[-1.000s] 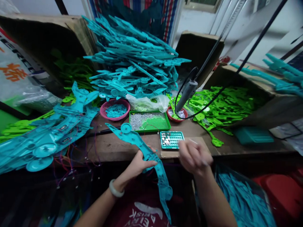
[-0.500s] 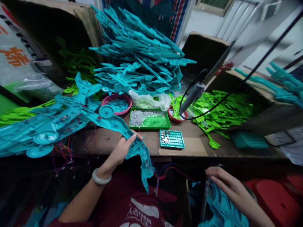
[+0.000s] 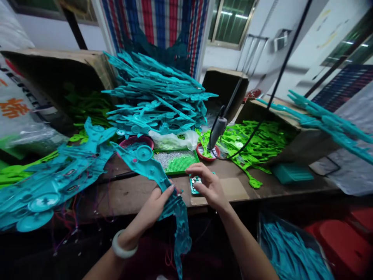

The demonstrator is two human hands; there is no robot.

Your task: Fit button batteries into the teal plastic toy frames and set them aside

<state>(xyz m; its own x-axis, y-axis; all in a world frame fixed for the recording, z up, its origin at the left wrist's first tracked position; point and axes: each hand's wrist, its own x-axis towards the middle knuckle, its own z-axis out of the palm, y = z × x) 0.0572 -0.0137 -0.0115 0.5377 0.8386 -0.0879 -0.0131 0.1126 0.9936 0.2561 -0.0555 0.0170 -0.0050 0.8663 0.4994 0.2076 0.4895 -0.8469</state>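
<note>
My left hand grips a long teal plastic toy part near its middle; one end rises over the table with a round disc, the other hangs below the table edge. My right hand rests with curled fingers over a small teal tray of silver button cells, fingertips pinched at the tray. What the fingers hold is too small to make out. A pale bangle sits on my left wrist.
A green tray of small silver bits, a pink bowl and a red bowl stand behind. A hanging tool dangles on a cable. Teal parts are heaped at the back and left; green parts fill a box.
My right hand came up from the bin at lower right to the button-cell tray. The teal part in my left hand shifted slightly right. The camera tilted upward.
</note>
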